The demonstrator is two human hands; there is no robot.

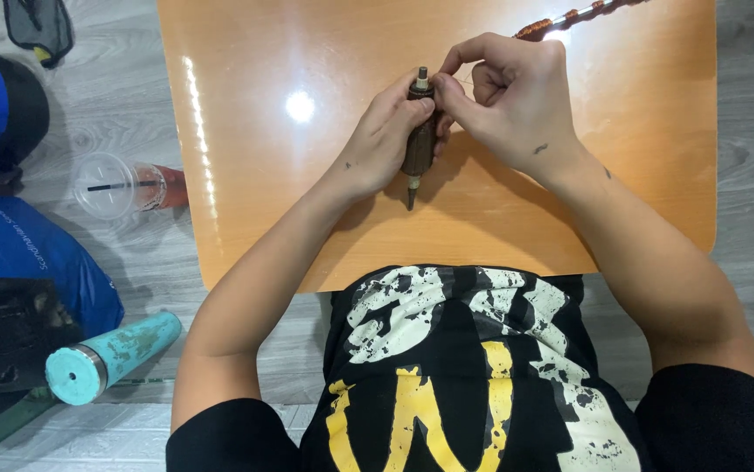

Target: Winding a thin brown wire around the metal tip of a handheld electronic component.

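Nearest the body, the orange table [246, 218] ends in a near edge at the person's lap, with bare board between that edge and the hands. The left hand [381, 140] is clenched around a dark brown motor rotor [420, 140], standing it nearly upright on the board, shaft tip down. The right hand [517, 96] pinches at the rotor's top end, fingertips closed; whether it grips a wire cannot be told. Beyond, another copper-wound part [569, 17] lies at the far edge. Left, on grey floor, lie a teal flask [114, 357] and a plastic cup [119, 185].
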